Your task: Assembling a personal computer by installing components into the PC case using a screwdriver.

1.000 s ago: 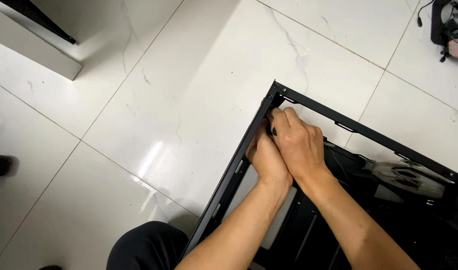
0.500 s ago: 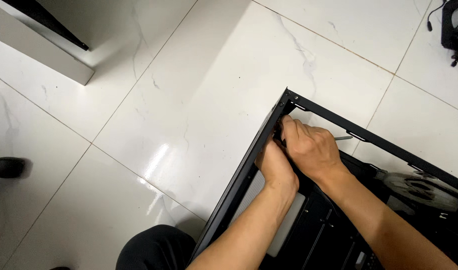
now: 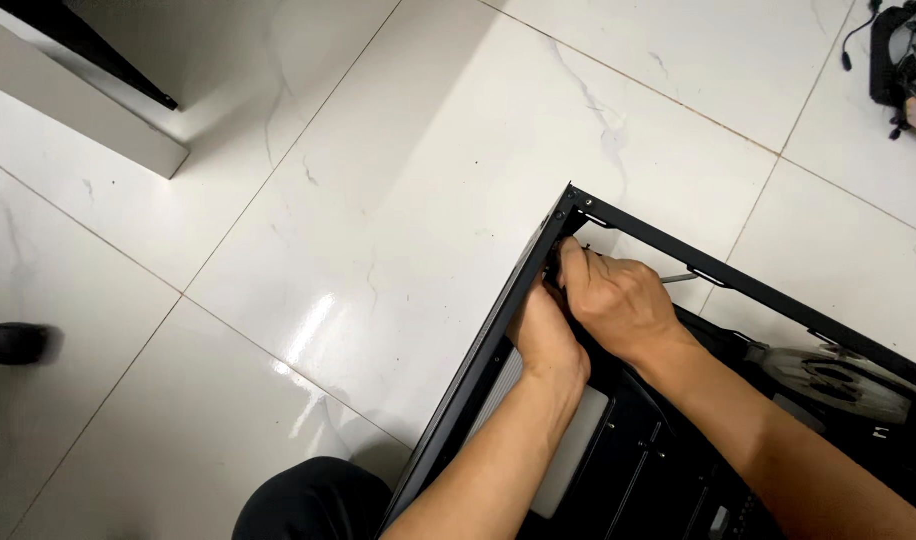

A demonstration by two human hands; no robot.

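Observation:
A black open computer case [image 3: 678, 258] lies on its side on the white tiled floor. Both hands work inside its far left corner. My left hand [image 3: 546, 335] presses against the inner side of the left frame rail, its fingers hidden behind the rail and the other hand. My right hand [image 3: 613, 300] is curled over a small dark part at the corner, and a thin grey shaft [image 3: 678, 277], like a screwdriver's, sticks out to its right. What the fingers pinch is hidden.
A cooler fan [image 3: 838, 378] sits inside the case on the right. Another fan part with cables [image 3: 903, 60] lies at the top right. A grey furniture base [image 3: 88, 120] stands top left, a dark object [image 3: 13, 342] at the left edge, and my dark-clothed knee [image 3: 313, 500] is below.
The view has drifted, so the case and hands sit slightly lower and to the right. The hands stay together at the same corner, and the right hand's fingers have shifted a little.

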